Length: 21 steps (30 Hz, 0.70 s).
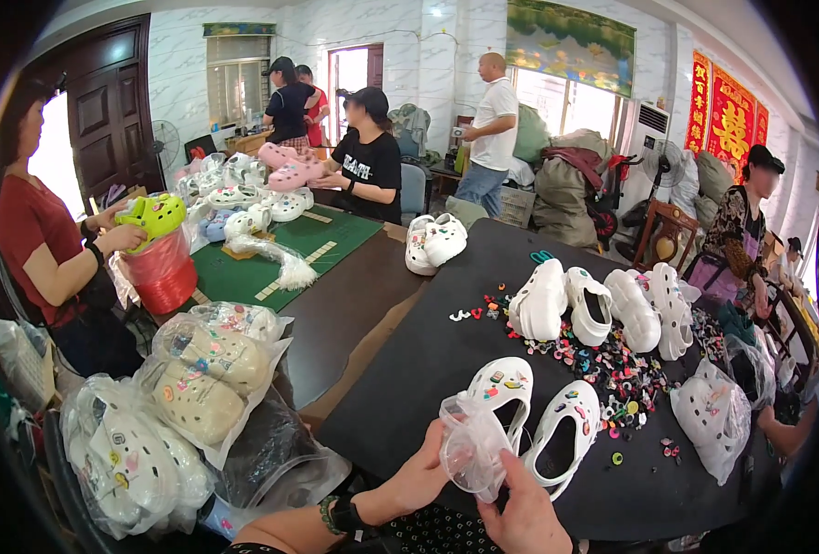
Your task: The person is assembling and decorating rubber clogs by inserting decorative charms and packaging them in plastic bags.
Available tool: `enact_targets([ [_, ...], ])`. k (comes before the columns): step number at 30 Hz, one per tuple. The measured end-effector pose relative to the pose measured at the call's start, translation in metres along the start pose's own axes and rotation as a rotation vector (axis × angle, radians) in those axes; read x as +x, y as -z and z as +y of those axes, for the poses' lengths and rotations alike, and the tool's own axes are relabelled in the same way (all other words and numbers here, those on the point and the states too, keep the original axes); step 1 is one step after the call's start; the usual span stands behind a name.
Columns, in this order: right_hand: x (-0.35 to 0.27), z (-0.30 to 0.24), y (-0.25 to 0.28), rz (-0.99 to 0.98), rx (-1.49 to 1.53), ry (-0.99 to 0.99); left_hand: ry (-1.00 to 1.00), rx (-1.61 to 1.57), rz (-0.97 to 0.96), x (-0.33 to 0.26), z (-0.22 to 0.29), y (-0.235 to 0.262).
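My left hand (420,473) grips one side of a crumpled see-through plastic bag (472,451). On its other side, my right hand (523,510) pinches the same bag between thumb and fingers. Just past the bag, a white clog (511,374) with colourful charms lies on the black table (400,388), partly covered by the bag. Its mate, another white clog (571,411) with charms, sits to the right, close to my right fingers. What the bag holds, if anything, I cannot make out.
Small loose charms (617,374) are heaped behind the clogs. More white clogs (589,305) stand beyond, and a bagged pair (709,415) lies right. Bagged clogs (201,397) pile up at left. Co-workers stand or sit around the green table (243,277) and far right.
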State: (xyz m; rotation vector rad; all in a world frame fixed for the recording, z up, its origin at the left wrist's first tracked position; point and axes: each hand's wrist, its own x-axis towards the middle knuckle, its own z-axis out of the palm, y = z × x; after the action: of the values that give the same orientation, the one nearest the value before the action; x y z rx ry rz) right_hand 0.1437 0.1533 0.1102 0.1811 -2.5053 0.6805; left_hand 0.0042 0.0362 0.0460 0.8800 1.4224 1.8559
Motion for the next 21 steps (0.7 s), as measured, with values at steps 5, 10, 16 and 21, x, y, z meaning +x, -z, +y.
enact_targets([
  [5, 0.000, 0.008, -0.004, 0.123, -0.079, -0.064, 0.142, -0.278, -0.039, -0.003, -0.015, -0.008],
  [10, 0.004, 0.011, -0.003, 0.059, -0.169, 0.012, 0.006, -0.830, -0.218, -0.009, -0.013, -0.012],
  [16, 0.000, 0.007, -0.025, 0.030, -0.193, 0.068, 0.128, -0.431, 0.072, 0.002, -0.007, -0.007],
  [21, 0.001, 0.007, -0.001, -0.003, -0.022, 0.113, 0.001, -0.323, 0.121, 0.006, 0.011, 0.001],
])
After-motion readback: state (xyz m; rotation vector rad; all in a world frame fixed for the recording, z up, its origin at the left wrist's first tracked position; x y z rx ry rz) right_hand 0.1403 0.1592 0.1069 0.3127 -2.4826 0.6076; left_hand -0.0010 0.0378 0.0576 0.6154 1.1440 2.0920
